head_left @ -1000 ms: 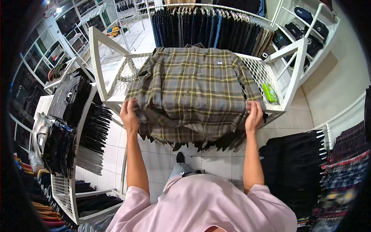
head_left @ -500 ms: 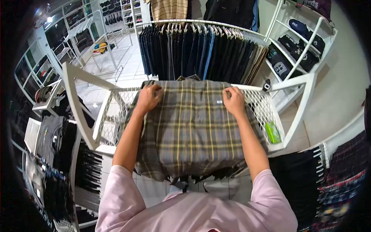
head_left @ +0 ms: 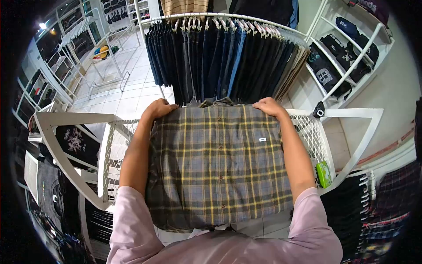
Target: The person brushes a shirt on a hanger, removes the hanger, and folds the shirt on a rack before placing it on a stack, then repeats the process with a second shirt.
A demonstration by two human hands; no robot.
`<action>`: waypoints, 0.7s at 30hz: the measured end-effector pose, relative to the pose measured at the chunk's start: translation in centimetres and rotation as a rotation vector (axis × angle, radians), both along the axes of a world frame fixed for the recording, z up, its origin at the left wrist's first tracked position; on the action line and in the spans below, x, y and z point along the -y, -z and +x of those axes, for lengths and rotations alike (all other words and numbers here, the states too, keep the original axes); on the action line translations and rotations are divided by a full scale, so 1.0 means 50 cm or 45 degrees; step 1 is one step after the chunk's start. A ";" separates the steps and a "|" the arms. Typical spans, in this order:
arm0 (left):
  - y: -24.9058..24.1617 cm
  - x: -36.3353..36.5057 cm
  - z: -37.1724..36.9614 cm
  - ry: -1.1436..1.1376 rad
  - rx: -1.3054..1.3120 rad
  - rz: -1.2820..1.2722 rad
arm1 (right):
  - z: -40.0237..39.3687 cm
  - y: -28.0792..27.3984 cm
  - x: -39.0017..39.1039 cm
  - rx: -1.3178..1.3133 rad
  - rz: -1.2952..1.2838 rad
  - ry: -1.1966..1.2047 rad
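A grey and yellow plaid button-up shirt (head_left: 220, 163) is spread front side up before me, its collar at the far end and buttons down the middle. My left hand (head_left: 160, 108) is closed on its far left shoulder edge. At the far right shoulder, my right hand (head_left: 270, 107) grips the cloth with the thumb on top. A small white label (head_left: 263, 139) shows on the chest. Beneath the shirt is a white wire-mesh table (head_left: 110, 165), mostly covered by cloth.
A green packet (head_left: 323, 174) lies at the mesh table's right end, and a black device (head_left: 318, 110) sits on its far right corner. Beyond stands a rack of hanging trousers (head_left: 220, 61). Shelves of folded clothes (head_left: 345, 55) are at right. Folded garments (head_left: 57, 189) lie at left.
The shirt lies flatter, and its buttons show more clearly. My hands hold its shoulder edges more widely apart. The view has shifted, so the table appears lower.
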State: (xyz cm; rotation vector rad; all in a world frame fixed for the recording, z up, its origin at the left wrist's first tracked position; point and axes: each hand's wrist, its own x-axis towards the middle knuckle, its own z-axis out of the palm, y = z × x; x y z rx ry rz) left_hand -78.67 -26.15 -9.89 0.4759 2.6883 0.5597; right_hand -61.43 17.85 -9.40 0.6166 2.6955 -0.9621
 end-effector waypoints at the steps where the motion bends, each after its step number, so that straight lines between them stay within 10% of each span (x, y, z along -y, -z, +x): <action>1: -0.006 0.002 -0.004 0.045 0.022 0.095 | -0.009 0.002 -0.003 0.019 0.015 0.000; 21: -0.315 0.168 0.534 0.004 -1.279 0.924 | 0.362 -0.252 0.113 -1.398 0.205 -0.150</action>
